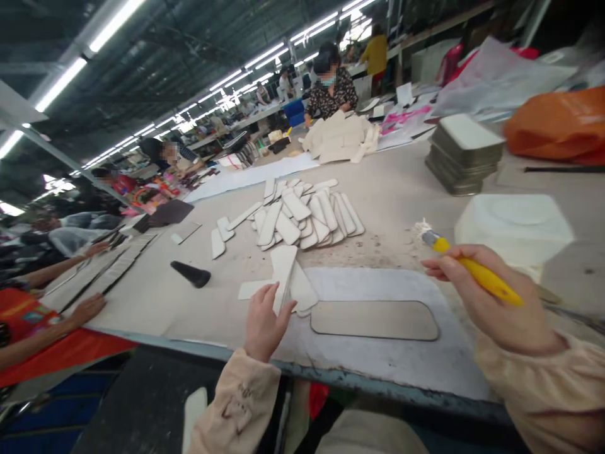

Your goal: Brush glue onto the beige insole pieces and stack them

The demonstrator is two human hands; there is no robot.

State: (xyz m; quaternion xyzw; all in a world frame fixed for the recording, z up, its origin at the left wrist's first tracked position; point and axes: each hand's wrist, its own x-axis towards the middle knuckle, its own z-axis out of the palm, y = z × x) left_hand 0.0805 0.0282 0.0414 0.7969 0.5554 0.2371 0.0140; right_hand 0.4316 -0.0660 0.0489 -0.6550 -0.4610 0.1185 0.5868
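Observation:
My right hand (pixel 496 296) is closed round the yellow handle of a paintbrush (pixel 482 277), its bristles coated in something white and pointing up and left. My left hand (pixel 267 321) has its fingers apart and reaches over a few white strips (pixel 302 287); whether the fingertips touch them I cannot tell. Right of that hand, a long beige panel (pixel 375 320) with rounded corners and a dark edge lies flat on a white sheet (pixel 411 284). Beyond, a loose heap of white strips (pixel 297 214) covers the middle of the table.
A white plastic container (pixel 515 224) stands by my right hand, with stacked panels (pixel 466 154) behind it. A black tapered object (pixel 190 274) lies on the left. One person's hands (pixel 87 309) rest at the far left; another person (pixel 331 88) works across the table behind beige pieces (pixel 340 137).

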